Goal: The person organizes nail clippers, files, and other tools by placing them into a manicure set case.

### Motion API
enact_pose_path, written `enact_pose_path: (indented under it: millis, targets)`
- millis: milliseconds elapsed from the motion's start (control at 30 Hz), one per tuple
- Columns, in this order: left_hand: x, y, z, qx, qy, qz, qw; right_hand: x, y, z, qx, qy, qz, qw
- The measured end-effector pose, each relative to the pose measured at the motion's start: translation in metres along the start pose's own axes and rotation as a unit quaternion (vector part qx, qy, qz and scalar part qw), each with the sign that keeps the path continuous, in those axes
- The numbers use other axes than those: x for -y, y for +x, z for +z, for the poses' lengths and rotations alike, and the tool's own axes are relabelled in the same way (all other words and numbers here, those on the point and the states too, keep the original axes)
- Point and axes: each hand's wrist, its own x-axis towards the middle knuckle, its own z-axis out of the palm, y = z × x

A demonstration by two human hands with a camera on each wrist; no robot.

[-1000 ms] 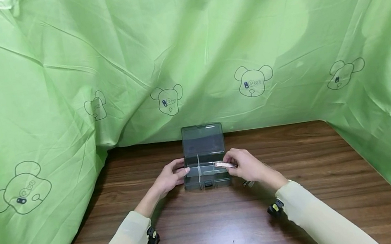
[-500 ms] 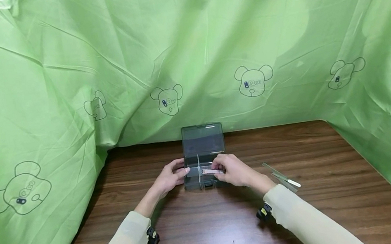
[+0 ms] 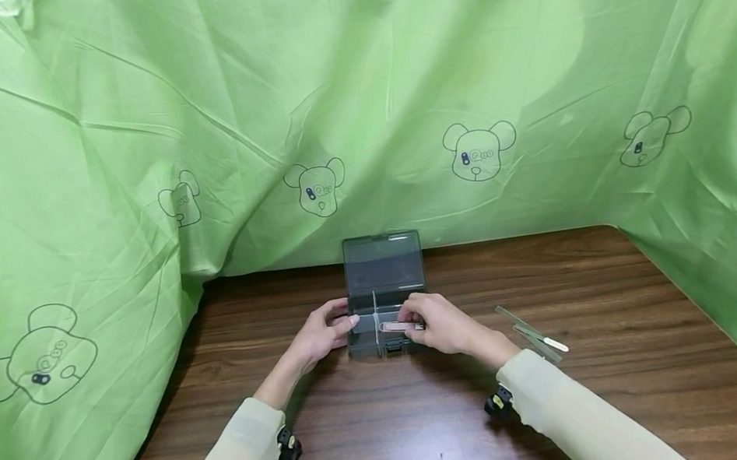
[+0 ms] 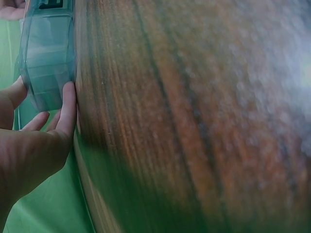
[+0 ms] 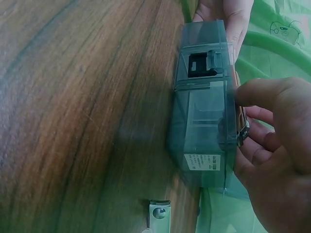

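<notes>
A translucent dark-grey divided plastic box (image 3: 365,347) stands on the table with its lid (image 3: 383,263) raised at the back. My left hand (image 3: 316,337) holds the box's left end, thumb at the rim and fingers along the outer side. Over the right-hand compartments, my right hand (image 3: 448,321) pinches a pale pink nail clipper (image 3: 392,327) between thumb and fingers. In the right wrist view its metal end (image 5: 243,132) shows at the box's open top. The left wrist view shows my fingertips against the box's end wall (image 4: 46,92).
Right of the box lie several thin greenish strips (image 3: 520,326) and a small white-ended tool (image 3: 556,344). Another nail clipper (image 5: 159,216) lies on the table beside the box in the right wrist view. A green curtain (image 3: 351,107) hangs behind the wooden table (image 3: 640,349).
My right hand has moved left over the box with the nail clipper, which then dips slightly toward the front. The strips on the right have come out from behind my arm. My left hand stays put.
</notes>
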Motion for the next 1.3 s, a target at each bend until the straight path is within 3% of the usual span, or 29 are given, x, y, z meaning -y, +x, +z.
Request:
enact_pose_path:
  millis: [200, 567, 833, 1300]
  targets:
    - [-0.001, -0.001, 0.001, 0.001, 0.002, 0.003, 1.0000, 0.000, -0.001, 0.000, 0.000, -0.004, 0.001, 1.000]
    - [-0.002, -0.002, 0.002, 0.007, 0.007, 0.007, 0.9999, -0.001, -0.007, -0.006, -0.008, 0.052, 0.016, 0.999]
    - [0.003, 0.001, 0.001, -0.001, 0.007, 0.011, 0.9999, -0.005, -0.017, -0.028, -0.008, 0.120, 0.049, 0.992]
    - [0.006, 0.001, -0.001, 0.005, 0.017, 0.018, 0.9997, -0.028, -0.040, -0.060, -0.030, 0.082, 0.072, 0.994]
